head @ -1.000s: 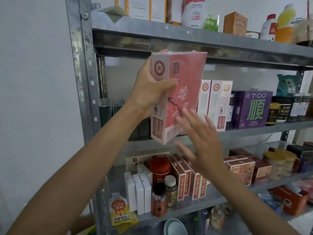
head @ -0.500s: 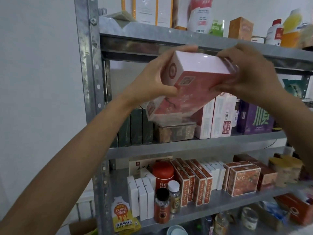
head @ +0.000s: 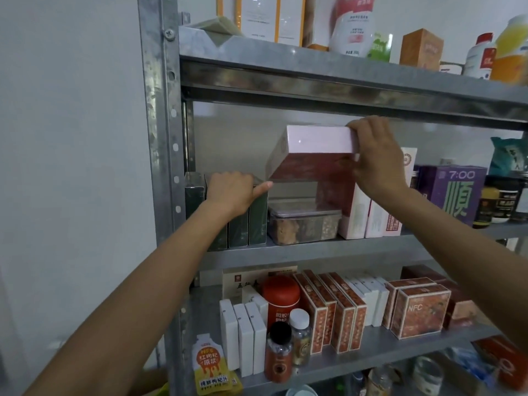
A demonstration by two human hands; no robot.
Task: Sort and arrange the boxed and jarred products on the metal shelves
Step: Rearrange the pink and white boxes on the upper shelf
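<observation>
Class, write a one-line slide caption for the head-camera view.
Right hand holds a tilted pink box above a clear container while left hand rests on dark green boxes.

**Left arm:** bare, rising from the lower left corner, forearm slanting up and to the right, ending below and left of the pink box [head: 320,138].

**Left hand** [head: 231,192]: knuckles up, below the pink box's left end; fingers bent over the tops of the green boxes [head: 257,221]; one digit stretched right, its tip just under the pink box's lower left corner.

**Right arm:** bare, entering from the right edge, forearm slanting up and to the left.

**Right hand** [head: 377,161]: back to the camera, clasping the pink box's right end, fingers over its top edge, thumb on its front face.
</observation>
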